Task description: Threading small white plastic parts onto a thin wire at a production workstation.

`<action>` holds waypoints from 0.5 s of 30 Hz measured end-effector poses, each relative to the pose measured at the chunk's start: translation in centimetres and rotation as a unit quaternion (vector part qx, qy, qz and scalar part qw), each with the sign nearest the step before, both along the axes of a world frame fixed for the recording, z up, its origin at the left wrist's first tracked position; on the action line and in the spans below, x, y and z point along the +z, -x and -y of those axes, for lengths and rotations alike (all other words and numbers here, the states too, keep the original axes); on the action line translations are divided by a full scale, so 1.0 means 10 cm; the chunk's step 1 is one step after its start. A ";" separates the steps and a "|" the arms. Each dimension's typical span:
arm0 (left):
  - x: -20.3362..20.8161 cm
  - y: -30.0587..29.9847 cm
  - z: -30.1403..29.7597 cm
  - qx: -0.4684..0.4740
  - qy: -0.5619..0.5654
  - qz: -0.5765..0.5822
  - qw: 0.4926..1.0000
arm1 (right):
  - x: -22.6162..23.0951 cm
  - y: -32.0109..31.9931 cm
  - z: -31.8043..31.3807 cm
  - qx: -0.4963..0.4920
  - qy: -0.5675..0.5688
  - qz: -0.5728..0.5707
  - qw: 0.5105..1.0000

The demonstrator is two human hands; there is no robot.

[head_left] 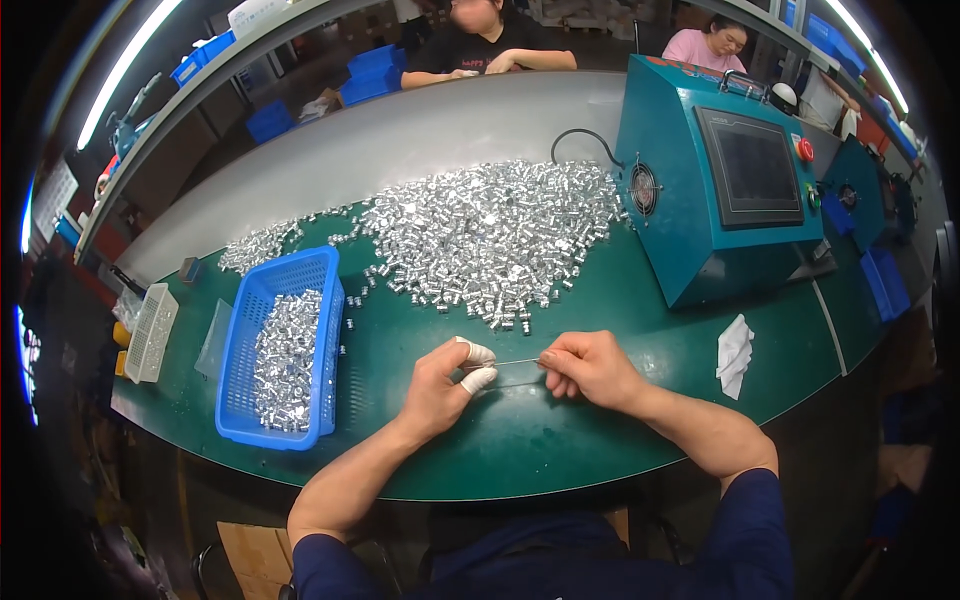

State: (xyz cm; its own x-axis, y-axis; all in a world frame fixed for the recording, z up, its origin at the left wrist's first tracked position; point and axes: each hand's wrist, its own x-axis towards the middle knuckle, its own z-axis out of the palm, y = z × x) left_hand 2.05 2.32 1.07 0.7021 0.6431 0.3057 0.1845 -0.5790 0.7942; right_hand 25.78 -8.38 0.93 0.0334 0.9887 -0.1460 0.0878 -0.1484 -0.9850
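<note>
My right hand point(597, 370) is closed in a pinch on one end of a thin metal rod point(516, 362). The rod runs level across to my left hand point(440, 380), whose thumb and a finger wear white coverings. Those fingertips are pinched around the rod's other end; whatever else they hold is too small and hidden to make out. Both hands are above the green mat point(560, 440). Just beyond them lies a large heap of small shiny metal fittings point(490, 235). To the left, a blue plastic basket point(228, 390) holds many of the same fittings.
A teal machine point(675, 200) with a dark screen stands at the right, a crumpled white cloth point(734, 357) in front of it. Left of the basket are a clear plastic bag point(212, 340) and a white basket point(152, 335). Two people sit across the bench.
</note>
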 end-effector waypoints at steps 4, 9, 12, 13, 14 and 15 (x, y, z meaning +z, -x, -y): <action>0.05 -0.02 0.03 -0.003 -0.073 0.008 0.997 | -0.16 -0.07 -0.04 0.040 0.107 -0.137 0.984; -0.04 0.01 -0.06 0.030 0.346 0.010 0.938 | 0.00 0.09 0.01 -0.039 -0.338 0.183 0.922; -0.07 0.02 -0.08 0.001 0.358 0.019 0.933 | 0.02 -0.05 -0.02 0.016 -0.438 0.339 0.832; -0.07 0.02 -0.07 -0.005 0.363 0.024 0.931 | 0.01 -0.06 -0.02 0.033 -0.452 0.377 0.808; -0.04 0.01 -0.04 -0.006 0.364 0.024 0.931 | 0.01 -0.05 0.00 0.032 -0.450 0.377 0.809; 0.02 -0.02 0.01 -0.002 0.239 0.009 0.971 | 0.02 -0.02 0.02 0.028 -0.245 0.201 0.948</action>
State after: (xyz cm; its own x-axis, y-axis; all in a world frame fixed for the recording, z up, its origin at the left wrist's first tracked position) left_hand 2.20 2.26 1.27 0.7030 0.7110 -0.0149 0.1670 -0.1446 0.9753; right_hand 25.96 -8.61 1.10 -0.0653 0.9367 0.3441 0.4654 0.3336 -0.8198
